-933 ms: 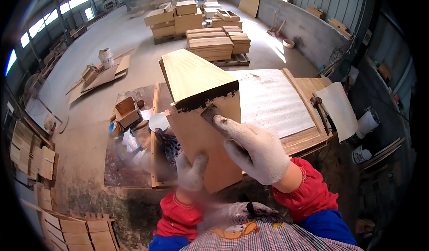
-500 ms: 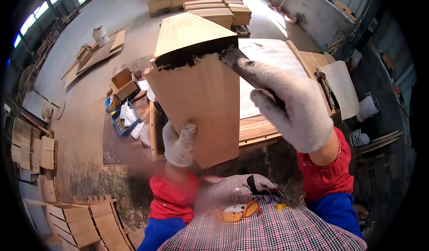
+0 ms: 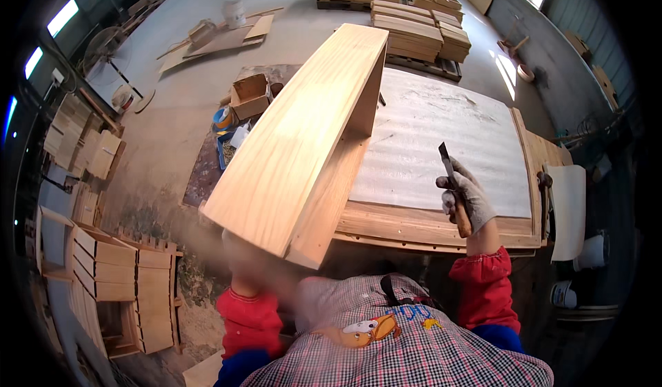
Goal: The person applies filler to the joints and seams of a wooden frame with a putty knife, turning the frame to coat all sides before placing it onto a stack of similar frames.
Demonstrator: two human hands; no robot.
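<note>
A long, pale wooden drawer box [image 3: 296, 139] is tilted over the left side of the workbench, its open side facing right. My left hand [image 3: 238, 252], blurred and mostly hidden, grips the box at its near lower end. My right hand [image 3: 472, 204], in a dirty white glove, is closed around the wooden handle of a putty knife [image 3: 448, 163]. Its dark blade points up and away, apart from the box. Below the knife lies the bench top, covered with a white foam sheet [image 3: 441, 139] inside a wooden frame [image 3: 427, 230].
Left of the bench are a small open box [image 3: 250, 97] and a blue tray [image 3: 225, 151]. Stacked boards [image 3: 407, 32] stand on a pallet beyond. Wooden boxes [image 3: 114, 270] are piled at lower left. A hammer [image 3: 545, 187] hangs by the bench's right edge, near white buckets [image 3: 592, 252].
The drawer box has been turned, so its long face and open side show instead of the dark-smeared end. My right hand has drawn back from it with the putty knife. The view has shifted left.
</note>
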